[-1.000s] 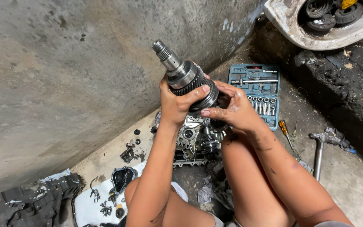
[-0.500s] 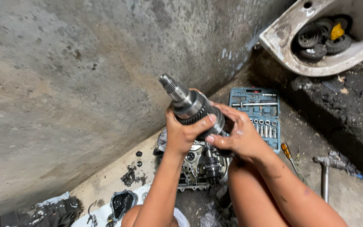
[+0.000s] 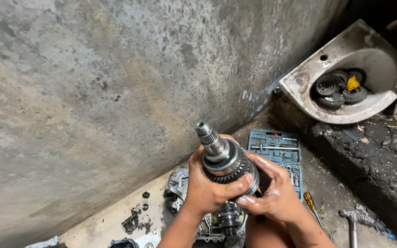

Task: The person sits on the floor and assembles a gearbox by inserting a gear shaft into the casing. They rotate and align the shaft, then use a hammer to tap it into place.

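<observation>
I hold a greasy steel gear shaft up in front of me, its splined tip pointing up and to the left. My left hand wraps its geared middle from the left, thumb across the gear teeth. My right hand grips the same gear cluster from the right. Below my hands, an open gearbox housing with more gears inside lies on the floor between my knees.
A rough concrete wall fills the left and top. An open blue socket set case lies on the floor behind the shaft. A broken white basin holds dark gears. A screwdriver and a hammer lie at right; small parts at left.
The view has tilted up, so hands and shaft sit lower in frame and the basin is in fuller view. Both hands keep their grip on the shaft.
</observation>
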A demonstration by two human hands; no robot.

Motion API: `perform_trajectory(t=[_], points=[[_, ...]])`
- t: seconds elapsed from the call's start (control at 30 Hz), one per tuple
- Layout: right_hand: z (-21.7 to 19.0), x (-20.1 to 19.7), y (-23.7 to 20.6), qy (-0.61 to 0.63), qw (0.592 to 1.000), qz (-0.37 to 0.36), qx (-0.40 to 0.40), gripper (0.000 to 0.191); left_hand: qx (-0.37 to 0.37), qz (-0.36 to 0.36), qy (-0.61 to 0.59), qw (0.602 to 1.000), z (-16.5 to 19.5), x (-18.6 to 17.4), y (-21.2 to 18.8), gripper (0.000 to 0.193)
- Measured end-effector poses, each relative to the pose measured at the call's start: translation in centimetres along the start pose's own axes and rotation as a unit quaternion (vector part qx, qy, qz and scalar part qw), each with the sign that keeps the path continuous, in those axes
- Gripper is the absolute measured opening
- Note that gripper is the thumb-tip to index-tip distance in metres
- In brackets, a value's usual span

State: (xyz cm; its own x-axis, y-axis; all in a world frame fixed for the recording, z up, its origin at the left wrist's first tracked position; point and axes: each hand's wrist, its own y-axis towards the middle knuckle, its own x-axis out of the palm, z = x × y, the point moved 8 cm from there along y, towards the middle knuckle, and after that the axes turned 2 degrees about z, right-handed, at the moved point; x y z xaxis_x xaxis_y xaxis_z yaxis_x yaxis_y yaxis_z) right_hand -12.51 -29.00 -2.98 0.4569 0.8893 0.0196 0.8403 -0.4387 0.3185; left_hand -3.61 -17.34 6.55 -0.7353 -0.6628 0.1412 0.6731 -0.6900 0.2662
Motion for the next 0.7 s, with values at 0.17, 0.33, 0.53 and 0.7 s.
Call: perform_trajectory(t=[0.17, 0.33, 0.53, 0.7], points=[[-0.8, -1.3, 1.3, -0.021, 0.999, -0.018, -0.018, 0.097, 0.013, -0.014, 0.018, 1.0, 0.0, 0.5, 0.3, 0.049], [-0.9, -0.7, 1.6, 0.101, 0.992, -0.073, 0.025, 0.085, 0.025, 0.006, 0.029, 0.999, -0.4, 0.5, 0.2, 0.053], [-1.0, -0.8, 1.5, 0.101, 0.993, -0.062, 0.026, 0.078, 0.027, -0.008, 0.013, 1.0, -0.4, 0.8, 0.2, 0.048], [-1.0, -0.6, 0.8, 0.118, 0.992, -0.035, 0.022, 0.079, 0.066, -0.002, 0.008, 0.998, -0.5, 0.4, -0.1, 0.048]])
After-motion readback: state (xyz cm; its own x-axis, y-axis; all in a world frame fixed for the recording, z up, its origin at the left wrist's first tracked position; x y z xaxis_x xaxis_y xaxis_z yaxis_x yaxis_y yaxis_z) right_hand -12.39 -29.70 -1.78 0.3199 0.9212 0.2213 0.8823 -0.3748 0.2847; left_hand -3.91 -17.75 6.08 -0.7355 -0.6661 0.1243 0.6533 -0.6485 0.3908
